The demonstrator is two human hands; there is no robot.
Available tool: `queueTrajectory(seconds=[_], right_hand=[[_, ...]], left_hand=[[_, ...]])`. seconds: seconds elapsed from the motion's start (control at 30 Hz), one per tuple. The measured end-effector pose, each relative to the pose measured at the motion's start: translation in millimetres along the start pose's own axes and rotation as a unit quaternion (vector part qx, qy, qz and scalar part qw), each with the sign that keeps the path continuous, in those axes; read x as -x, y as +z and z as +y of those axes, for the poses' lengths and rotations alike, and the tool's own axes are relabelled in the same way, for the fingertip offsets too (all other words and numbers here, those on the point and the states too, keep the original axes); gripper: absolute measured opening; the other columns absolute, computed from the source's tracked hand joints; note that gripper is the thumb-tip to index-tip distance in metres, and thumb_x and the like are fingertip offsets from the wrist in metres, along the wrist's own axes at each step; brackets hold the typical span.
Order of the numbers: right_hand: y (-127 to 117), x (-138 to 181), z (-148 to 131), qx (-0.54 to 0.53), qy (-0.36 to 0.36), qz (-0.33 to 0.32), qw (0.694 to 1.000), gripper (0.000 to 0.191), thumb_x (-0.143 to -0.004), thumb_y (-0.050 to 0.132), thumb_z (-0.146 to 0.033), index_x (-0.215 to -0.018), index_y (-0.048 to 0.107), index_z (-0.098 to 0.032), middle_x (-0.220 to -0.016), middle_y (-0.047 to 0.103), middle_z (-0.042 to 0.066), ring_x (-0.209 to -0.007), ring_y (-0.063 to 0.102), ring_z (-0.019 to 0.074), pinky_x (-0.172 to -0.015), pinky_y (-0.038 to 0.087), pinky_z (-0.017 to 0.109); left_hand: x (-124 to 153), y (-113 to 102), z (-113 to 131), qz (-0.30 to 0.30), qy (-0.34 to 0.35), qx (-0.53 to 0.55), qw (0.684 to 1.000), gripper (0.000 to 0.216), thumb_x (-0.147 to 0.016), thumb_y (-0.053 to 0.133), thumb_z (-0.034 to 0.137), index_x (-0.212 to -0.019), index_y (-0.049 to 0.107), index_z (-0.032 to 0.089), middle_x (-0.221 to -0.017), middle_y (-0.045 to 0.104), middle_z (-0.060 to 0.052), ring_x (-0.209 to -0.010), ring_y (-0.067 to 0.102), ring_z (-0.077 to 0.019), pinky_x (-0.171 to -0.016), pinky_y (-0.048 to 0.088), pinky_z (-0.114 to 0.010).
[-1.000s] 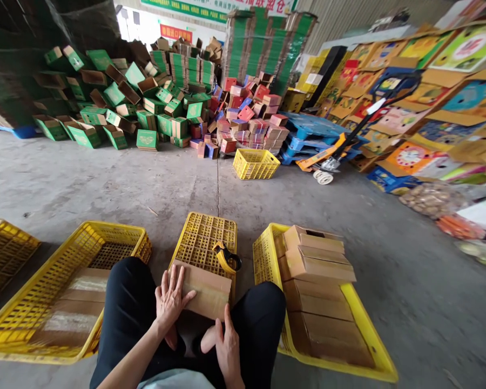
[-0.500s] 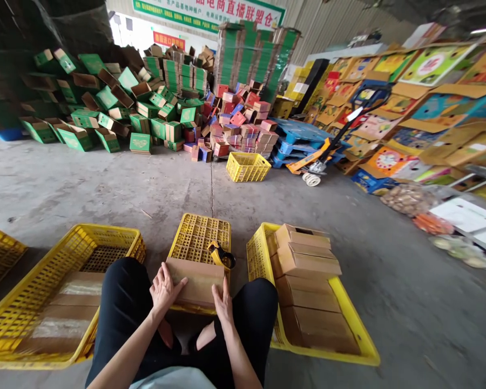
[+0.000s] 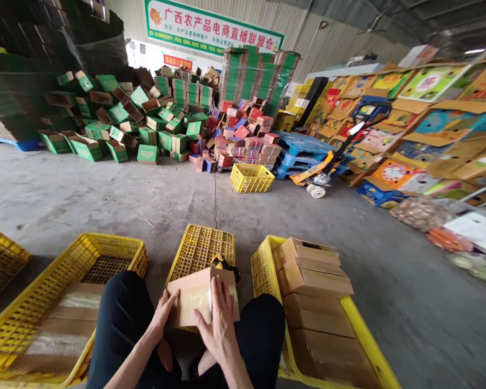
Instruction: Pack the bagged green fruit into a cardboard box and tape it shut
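Observation:
A closed cardboard box (image 3: 189,303) with clear tape over its face is tilted above an upturned yellow crate (image 3: 201,241) between my knees. My left hand (image 3: 162,313) grips the box's left end, thumb along the edge. My right hand (image 3: 218,319) lies flat on the taped face, fingers stretched out and thumb apart. Just behind the box, a yellow and black tape dispenser (image 3: 230,267) rests on the crate, partly hidden by the box.
To my right, a yellow crate (image 3: 263,268) holds several cardboard boxes (image 3: 322,319). The left yellow crate (image 3: 117,243) holds taped boxes (image 3: 71,324). Farther off are another yellow crate (image 3: 251,178), a pallet jack (image 3: 328,165), blue pallets (image 3: 299,146) and heaped green cartons (image 3: 148,153).
The box has turned and tipped, now showing its taped face. My right hand has moved from the box's right end onto that face. The head view has lifted slightly.

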State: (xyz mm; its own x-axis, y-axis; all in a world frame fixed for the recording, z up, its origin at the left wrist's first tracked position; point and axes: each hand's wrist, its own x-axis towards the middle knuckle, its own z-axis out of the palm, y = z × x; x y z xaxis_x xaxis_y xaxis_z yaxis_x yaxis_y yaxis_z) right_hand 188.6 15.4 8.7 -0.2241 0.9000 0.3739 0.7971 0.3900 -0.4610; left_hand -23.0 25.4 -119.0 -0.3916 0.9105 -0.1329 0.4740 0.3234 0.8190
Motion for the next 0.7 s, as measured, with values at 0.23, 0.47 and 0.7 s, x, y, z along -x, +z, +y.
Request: queueTrajectory(seconds=[0.23, 0.47, 0.7], right_hand=[[-11.2, 13.8, -26.7, 0.053, -0.048, -0.026, 0.997, 0.093, -0.101, 0.056, -0.055, -0.171, 0.003, -0.027, -0.170, 0.033, 0.013, -0.152, 0.037, 0.0491, -0.112, 0.044, 0.073], [4.9, -9.8, -45.2, 0.074, -0.091, -0.062, 0.991, 0.099, -0.099, 0.059, -0.059, -0.171, 0.003, -0.020, -0.170, 0.033, 0.016, -0.151, 0.041, 0.0466, -0.115, 0.043, 0.067], [3.5, -14.0, -47.6, 0.042, -0.171, -0.114, 0.978, 0.084, -0.103, 0.057, -0.039, -0.170, 0.009, -0.022, -0.166, 0.044, 0.012, -0.150, 0.047, 0.0339, -0.114, 0.048, 0.051]], left_hand=[[12.7, 19.3, 14.8, -0.114, 0.011, 0.099, 0.988, 0.066, -0.099, 0.049, 0.058, -0.145, 0.065, 0.014, -0.145, 0.066, -0.016, -0.144, 0.055, -0.0336, -0.118, 0.049, -0.049], [15.0, -40.4, 77.9, -0.099, 0.062, 0.110, 0.987, 0.064, -0.108, 0.031, 0.058, -0.164, 0.038, 0.027, -0.161, 0.052, -0.007, -0.153, 0.044, -0.0285, -0.123, 0.043, -0.050], [57.7, -84.4, 96.7, -0.080, 0.286, -0.038, 0.954, 0.063, -0.108, 0.048, 0.045, -0.166, 0.030, 0.030, -0.172, 0.033, -0.003, -0.159, 0.029, -0.0273, -0.127, 0.036, -0.046]])
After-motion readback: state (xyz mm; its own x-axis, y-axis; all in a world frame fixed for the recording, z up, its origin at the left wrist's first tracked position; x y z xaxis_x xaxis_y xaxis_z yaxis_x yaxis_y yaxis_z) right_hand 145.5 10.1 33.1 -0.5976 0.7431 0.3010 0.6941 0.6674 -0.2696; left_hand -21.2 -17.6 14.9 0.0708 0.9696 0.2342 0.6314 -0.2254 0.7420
